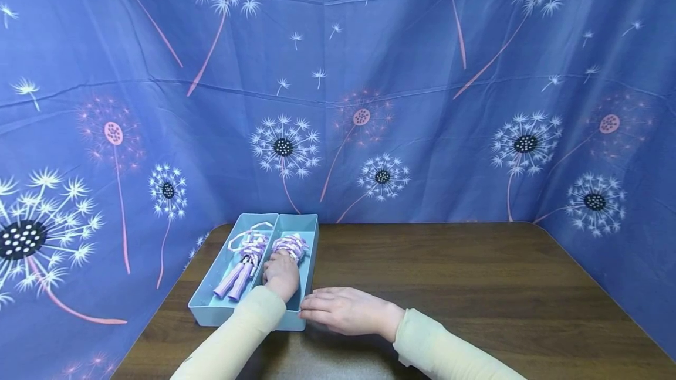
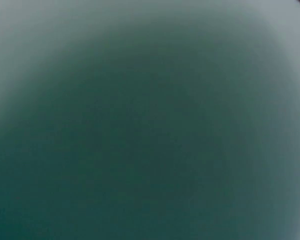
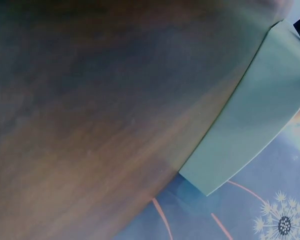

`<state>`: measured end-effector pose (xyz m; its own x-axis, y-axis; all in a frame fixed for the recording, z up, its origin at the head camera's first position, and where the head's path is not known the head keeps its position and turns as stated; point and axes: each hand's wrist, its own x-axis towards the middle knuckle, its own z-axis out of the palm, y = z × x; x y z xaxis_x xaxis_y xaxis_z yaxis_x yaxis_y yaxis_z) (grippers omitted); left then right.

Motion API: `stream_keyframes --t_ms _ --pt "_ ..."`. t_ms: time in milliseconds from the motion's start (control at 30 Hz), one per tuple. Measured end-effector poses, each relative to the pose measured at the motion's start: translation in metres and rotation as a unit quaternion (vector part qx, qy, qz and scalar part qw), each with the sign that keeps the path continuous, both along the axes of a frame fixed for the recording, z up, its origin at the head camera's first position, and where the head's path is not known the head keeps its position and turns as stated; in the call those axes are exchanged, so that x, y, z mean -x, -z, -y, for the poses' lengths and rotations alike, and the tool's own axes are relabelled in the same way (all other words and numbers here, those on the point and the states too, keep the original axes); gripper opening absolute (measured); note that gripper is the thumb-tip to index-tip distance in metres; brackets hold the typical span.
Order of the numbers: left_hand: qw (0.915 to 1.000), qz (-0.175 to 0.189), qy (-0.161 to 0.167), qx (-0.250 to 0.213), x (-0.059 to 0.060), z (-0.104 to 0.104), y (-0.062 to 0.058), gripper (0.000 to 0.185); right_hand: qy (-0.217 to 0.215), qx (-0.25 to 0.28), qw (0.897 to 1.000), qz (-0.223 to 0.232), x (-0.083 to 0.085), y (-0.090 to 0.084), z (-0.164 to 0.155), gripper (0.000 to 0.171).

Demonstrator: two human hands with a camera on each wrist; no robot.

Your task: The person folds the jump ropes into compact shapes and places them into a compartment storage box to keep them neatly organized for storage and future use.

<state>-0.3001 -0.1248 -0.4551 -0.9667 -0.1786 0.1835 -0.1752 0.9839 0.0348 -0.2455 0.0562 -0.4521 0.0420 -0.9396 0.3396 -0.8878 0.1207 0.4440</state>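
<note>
1. The right hand lies flat on the table, fingers straight, tips against the near right wall of the blue tray — likely steadying it.
2. The left hand sits inside the tray's right compartment, fingers curled at a bundled skipping rope just beyond the knuckles — whether it actually grips, I cannot tell.
3. A second rope lies left of that hand, in the other compartment.
4. The dandelion curtain hangs farthest back.

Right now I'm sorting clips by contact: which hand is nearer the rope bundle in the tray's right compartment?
Left. The left hand is inside the tray, at the rope bundle; the right hand lies flat on the table beside the tray.
</note>
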Motion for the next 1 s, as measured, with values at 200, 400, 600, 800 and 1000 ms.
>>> stream_keyframes --t_ms 200,400,600,800,1000 --pt "0.9993 0.031 0.000 -0.022 -0.005 0.004 -0.004 0.046 0.003 -0.009 1.000 0.010 -0.001 0.000 0.001 0.055" --pt "0.9979 0.051 0.004 -0.040 -0.007 0.009 -0.007 0.052 0.001 -0.018 1.000 -0.016 -0.004 -0.002 0.000 0.056" --pt "0.9975 0.063 0.005 -0.030 -0.009 0.008 -0.016 0.064 0.007 -0.019 1.000 -0.016 -0.005 -0.011 -0.010 0.056" --pt "0.9989 0.036 0.030 0.004 -0.019 0.003 -0.033 0.063 0.016 0.000 1.000 -0.023 -0.006 -0.027 -0.029 0.058" --pt "0.9944 -0.041 0.083 0.051 -0.036 -0.010 -0.056 0.060 0.033 0.025 0.999 -0.012 -0.004 -0.049 -0.055 0.054"
